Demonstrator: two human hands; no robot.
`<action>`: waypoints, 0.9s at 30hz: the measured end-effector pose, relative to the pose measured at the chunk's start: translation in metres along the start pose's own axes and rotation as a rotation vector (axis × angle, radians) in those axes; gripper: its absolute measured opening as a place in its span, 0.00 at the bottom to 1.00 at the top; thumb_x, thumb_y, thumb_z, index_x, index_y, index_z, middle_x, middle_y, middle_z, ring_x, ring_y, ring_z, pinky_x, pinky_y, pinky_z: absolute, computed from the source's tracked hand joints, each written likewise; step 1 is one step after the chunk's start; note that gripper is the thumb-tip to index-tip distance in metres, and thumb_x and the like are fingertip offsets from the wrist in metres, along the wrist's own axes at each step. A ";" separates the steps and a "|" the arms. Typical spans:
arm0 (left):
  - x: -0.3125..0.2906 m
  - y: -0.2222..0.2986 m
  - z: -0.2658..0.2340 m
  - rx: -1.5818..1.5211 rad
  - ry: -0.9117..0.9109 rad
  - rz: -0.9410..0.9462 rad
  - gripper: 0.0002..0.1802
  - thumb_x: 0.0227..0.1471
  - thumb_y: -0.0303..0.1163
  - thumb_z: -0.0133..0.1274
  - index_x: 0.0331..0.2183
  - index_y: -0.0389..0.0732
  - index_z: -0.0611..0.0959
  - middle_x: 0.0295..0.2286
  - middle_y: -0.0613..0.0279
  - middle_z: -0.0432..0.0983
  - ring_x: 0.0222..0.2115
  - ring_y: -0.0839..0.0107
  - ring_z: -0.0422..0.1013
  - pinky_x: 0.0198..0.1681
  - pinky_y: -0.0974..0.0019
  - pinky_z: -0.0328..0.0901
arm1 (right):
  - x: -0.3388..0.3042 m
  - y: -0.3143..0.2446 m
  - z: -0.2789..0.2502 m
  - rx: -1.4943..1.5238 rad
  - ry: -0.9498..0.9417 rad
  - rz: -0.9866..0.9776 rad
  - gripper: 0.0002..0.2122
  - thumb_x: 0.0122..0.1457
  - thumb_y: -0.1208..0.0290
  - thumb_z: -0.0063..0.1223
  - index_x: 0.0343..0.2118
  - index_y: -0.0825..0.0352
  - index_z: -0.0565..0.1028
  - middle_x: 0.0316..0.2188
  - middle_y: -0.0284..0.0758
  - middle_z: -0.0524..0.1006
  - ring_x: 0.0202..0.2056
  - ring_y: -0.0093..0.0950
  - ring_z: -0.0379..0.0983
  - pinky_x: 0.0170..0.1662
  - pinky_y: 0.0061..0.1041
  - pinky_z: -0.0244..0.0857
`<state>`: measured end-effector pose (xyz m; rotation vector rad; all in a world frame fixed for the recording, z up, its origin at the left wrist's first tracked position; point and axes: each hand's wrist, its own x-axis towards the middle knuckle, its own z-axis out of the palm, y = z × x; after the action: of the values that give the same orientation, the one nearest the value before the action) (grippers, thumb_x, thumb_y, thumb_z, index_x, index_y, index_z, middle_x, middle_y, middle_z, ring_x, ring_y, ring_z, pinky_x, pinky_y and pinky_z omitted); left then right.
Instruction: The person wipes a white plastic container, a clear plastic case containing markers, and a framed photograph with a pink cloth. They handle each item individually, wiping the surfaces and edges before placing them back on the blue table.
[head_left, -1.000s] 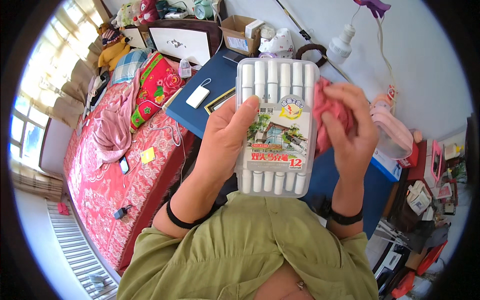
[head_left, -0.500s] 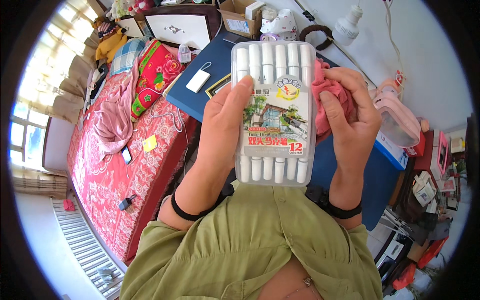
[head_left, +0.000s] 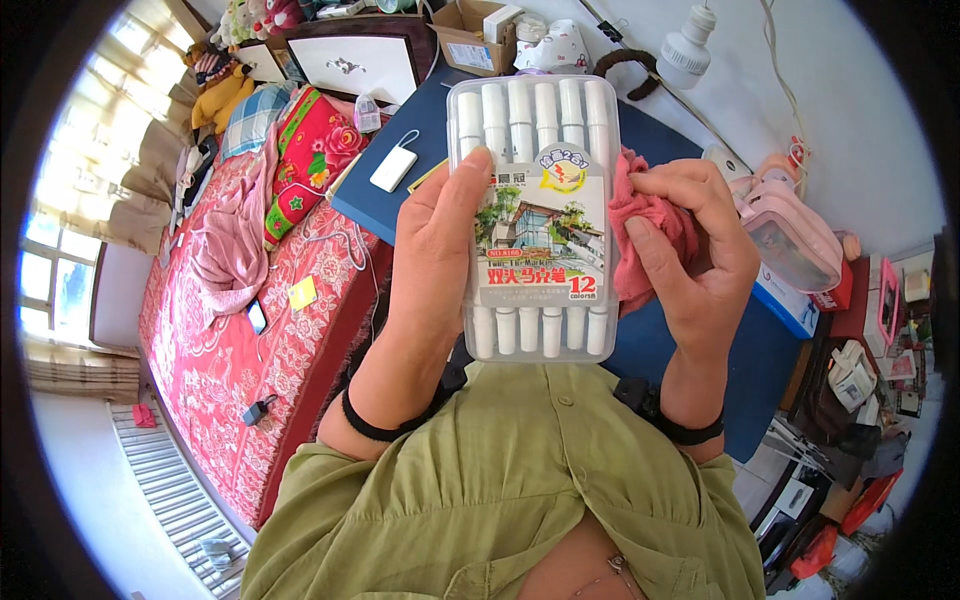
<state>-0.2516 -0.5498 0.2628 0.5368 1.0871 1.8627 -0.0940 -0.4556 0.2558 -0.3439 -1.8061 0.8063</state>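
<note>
A clear plastic case of markers (head_left: 540, 240) is held upright in front of me, with white-capped pens showing above and below its printed label. My left hand (head_left: 437, 225) grips the case by its left side, thumb on the front and the other fingers hidden behind. In my right hand (head_left: 700, 235) is a crumpled reddish-pink cloth (head_left: 640, 215), pinched between thumb and fingers. The cloth presses against the right edge of the case.
Beneath the case stands a blue table (head_left: 650, 345) bearing a white power bank (head_left: 394, 168), a cardboard box (head_left: 475, 35) and a pink clear-windowed bag (head_left: 795, 225). A bed with a red patterned cover (head_left: 215, 370) lies to the left. A white bulb (head_left: 687, 50) hangs at upper right.
The marker case has shifted slightly left and up in my left hand. My right hand and the cloth have moved left with it, staying at its right edge.
</note>
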 end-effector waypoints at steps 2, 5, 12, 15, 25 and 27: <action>0.001 0.000 0.001 0.000 0.001 0.009 0.18 0.59 0.38 0.45 0.43 0.32 0.75 0.33 0.57 0.77 0.29 0.76 0.75 0.31 0.73 0.71 | -0.001 0.001 -0.001 -0.004 -0.008 -0.001 0.10 0.45 0.81 0.59 0.33 0.72 0.77 0.32 0.38 0.74 0.33 0.25 0.70 0.38 0.18 0.63; 0.000 0.000 0.003 0.027 0.006 0.037 0.18 0.59 0.38 0.45 0.42 0.32 0.75 0.33 0.57 0.77 0.29 0.76 0.75 0.31 0.73 0.71 | -0.001 0.001 -0.002 0.008 -0.013 -0.002 0.10 0.45 0.82 0.59 0.33 0.73 0.77 0.31 0.38 0.74 0.32 0.24 0.70 0.37 0.18 0.63; 0.003 -0.001 0.004 0.029 0.003 0.040 0.18 0.59 0.38 0.45 0.41 0.32 0.75 0.33 0.58 0.78 0.28 0.76 0.75 0.30 0.73 0.71 | -0.001 0.003 -0.005 0.029 -0.017 0.012 0.09 0.44 0.82 0.59 0.32 0.73 0.76 0.30 0.38 0.74 0.32 0.24 0.70 0.36 0.17 0.62; 0.003 -0.002 0.003 0.027 0.002 0.043 0.17 0.59 0.38 0.45 0.41 0.33 0.76 0.32 0.58 0.78 0.28 0.76 0.76 0.30 0.73 0.71 | -0.001 0.004 -0.006 0.018 -0.027 0.002 0.09 0.44 0.82 0.59 0.32 0.72 0.76 0.29 0.38 0.74 0.32 0.24 0.70 0.36 0.18 0.63; 0.003 0.001 0.005 0.005 0.066 0.044 0.17 0.59 0.38 0.45 0.40 0.33 0.76 0.32 0.58 0.78 0.28 0.75 0.76 0.30 0.73 0.71 | -0.001 0.000 -0.011 0.006 -0.124 -0.031 0.11 0.39 0.82 0.61 0.30 0.71 0.76 0.27 0.38 0.74 0.30 0.29 0.71 0.35 0.22 0.64; 0.003 0.002 0.005 -0.002 0.076 0.054 0.17 0.59 0.38 0.45 0.40 0.32 0.76 0.32 0.58 0.78 0.28 0.75 0.76 0.30 0.73 0.71 | -0.001 -0.001 -0.013 0.018 -0.149 -0.025 0.11 0.38 0.82 0.61 0.30 0.70 0.77 0.27 0.38 0.74 0.30 0.29 0.71 0.35 0.22 0.64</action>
<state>-0.2501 -0.5453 0.2670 0.5020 1.1304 1.9452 -0.0818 -0.4530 0.2583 -0.2541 -1.9368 0.8495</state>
